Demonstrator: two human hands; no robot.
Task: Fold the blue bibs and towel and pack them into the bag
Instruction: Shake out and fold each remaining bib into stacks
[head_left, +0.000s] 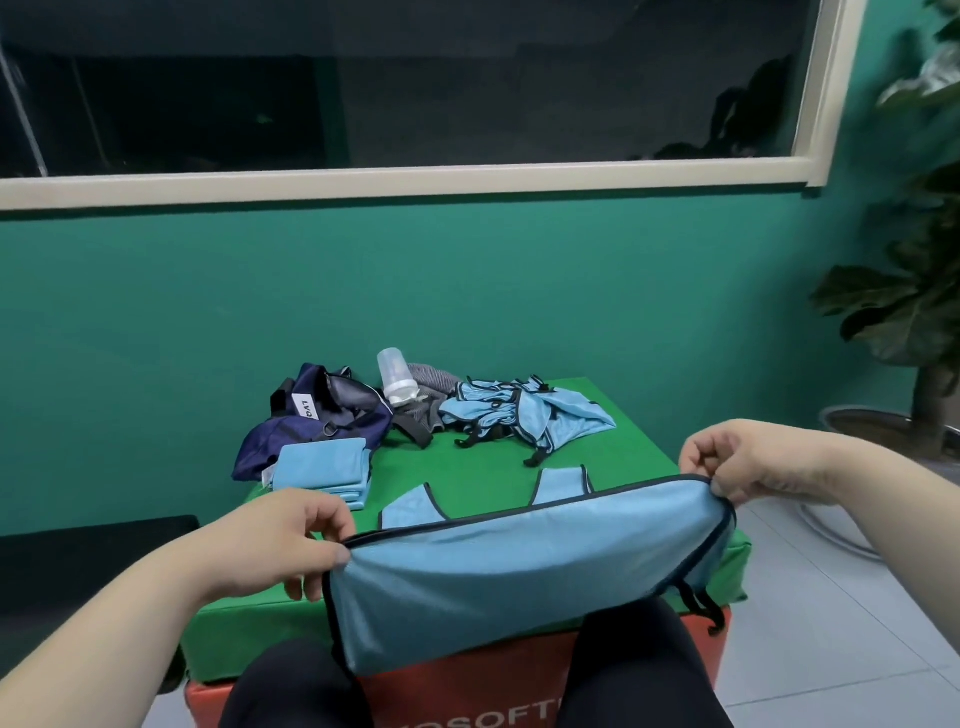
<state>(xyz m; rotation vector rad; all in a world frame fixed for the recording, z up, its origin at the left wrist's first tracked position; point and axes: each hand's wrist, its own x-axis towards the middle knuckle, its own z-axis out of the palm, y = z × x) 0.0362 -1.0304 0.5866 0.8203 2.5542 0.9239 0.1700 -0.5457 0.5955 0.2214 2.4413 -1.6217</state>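
A light blue bib (519, 566) with dark trim lies across the near edge of the green mat (467, 467), its lower part hanging off toward my knees. My left hand (291, 540) pinches its left corner and my right hand (727, 462) pinches its right corner, lifting that edge. Its two shoulder straps lie flat on the mat behind. A stack of folded blue cloths (322, 470) sits at the left. A heap of unfolded blue bibs (524, 415) lies at the back right. The navy bag (317, 415) slumps at the back left.
A clear baby bottle (397, 379) stands beside a grey striped cloth (431, 387) at the back of the mat. The mat rests on a red block (498, 680). A potted plant (914, 291) stands on the right, a dark bench (78, 561) on the left.
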